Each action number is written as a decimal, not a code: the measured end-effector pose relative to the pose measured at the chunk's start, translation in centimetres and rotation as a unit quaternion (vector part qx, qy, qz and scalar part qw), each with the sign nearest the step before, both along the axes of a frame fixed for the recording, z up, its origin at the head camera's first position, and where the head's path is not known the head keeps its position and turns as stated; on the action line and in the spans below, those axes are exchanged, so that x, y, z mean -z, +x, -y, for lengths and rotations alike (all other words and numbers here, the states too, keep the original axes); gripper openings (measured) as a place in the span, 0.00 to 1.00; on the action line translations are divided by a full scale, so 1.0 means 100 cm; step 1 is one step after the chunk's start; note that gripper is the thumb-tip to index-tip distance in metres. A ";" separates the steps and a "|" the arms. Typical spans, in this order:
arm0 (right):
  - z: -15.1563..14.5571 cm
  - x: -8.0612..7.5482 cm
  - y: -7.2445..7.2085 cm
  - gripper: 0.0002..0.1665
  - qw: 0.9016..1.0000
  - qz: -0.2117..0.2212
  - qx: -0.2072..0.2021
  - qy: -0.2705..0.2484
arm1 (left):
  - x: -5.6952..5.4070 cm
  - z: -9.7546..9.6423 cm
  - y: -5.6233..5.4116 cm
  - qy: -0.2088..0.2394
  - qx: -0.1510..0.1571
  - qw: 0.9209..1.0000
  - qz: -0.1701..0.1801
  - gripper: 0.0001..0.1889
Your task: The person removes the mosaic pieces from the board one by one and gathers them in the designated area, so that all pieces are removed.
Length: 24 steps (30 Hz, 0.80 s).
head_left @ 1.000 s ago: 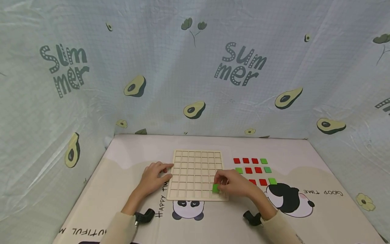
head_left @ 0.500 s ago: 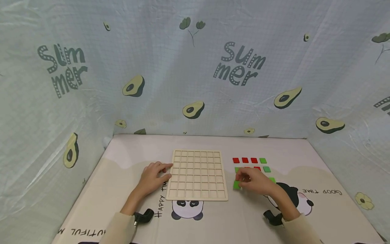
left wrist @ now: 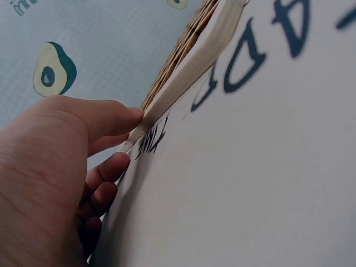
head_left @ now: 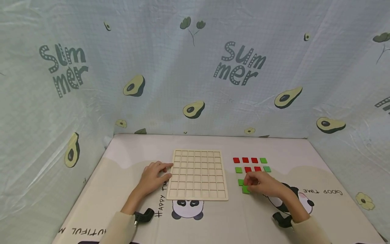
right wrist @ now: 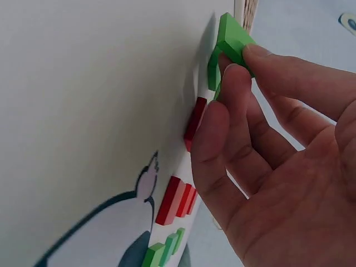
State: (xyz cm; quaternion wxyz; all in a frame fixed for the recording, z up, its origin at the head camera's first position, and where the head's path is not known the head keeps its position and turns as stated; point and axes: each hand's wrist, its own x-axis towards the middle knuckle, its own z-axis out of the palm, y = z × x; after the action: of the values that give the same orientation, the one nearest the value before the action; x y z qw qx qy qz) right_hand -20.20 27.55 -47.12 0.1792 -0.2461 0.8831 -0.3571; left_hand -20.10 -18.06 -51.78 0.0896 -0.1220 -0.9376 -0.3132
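In the head view a pale wooden board [head_left: 197, 175] with a square grid lies on the table, its cells bare. My left hand [head_left: 153, 176] rests at its left edge; index fingertip and thumb touch the rim. The left wrist view has the thumb against the board's side [left wrist: 192, 75]. My right hand [head_left: 264, 184] pinches a green square tile [head_left: 245, 190] right of the board. In the right wrist view this tile [right wrist: 233, 39] is tilted between thumb and fingers, close to another green tile [right wrist: 213, 69] on the table. The hand hides part of the nearest tile row.
Right of the board are rows of red tiles [head_left: 245, 160] and green tiles [head_left: 238, 170]. One tile [head_left: 267, 169] is a bluer green. The tablecloth [head_left: 213, 223] bears printed animals and words. A curtain [head_left: 195, 67] with avocado prints stands behind and at both sides.
My right hand has moved right, from the board's near right corner to the tile rows, carrying the green tile. The left hand stays at the board's edge.
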 end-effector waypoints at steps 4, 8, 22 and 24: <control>0.001 0.003 0.001 0.03 1.000 0.008 -0.007 -0.007 | 0.001 0.000 -0.001 -0.002 0.000 1.000 -0.002 0.22; 0.003 0.007 0.003 0.03 1.000 0.002 -0.014 -0.010 | 0.001 0.001 -0.001 -0.002 0.003 1.000 -0.008 0.22; 0.007 0.003 0.005 0.03 1.000 -0.020 -0.021 -0.004 | 0.002 0.001 -0.001 -0.003 0.005 1.000 -0.009 0.22; 0.007 0.003 0.005 0.03 1.000 -0.021 -0.022 -0.002 | 0.002 0.001 -0.001 -0.002 0.005 1.000 -0.008 0.22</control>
State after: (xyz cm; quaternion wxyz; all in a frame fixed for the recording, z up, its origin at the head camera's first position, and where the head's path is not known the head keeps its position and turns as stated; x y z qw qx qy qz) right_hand -19.74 26.85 -47.37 0.1676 -0.2730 0.8803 -0.3501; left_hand -20.21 -18.21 -51.93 0.0953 -0.1293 -0.9369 -0.3106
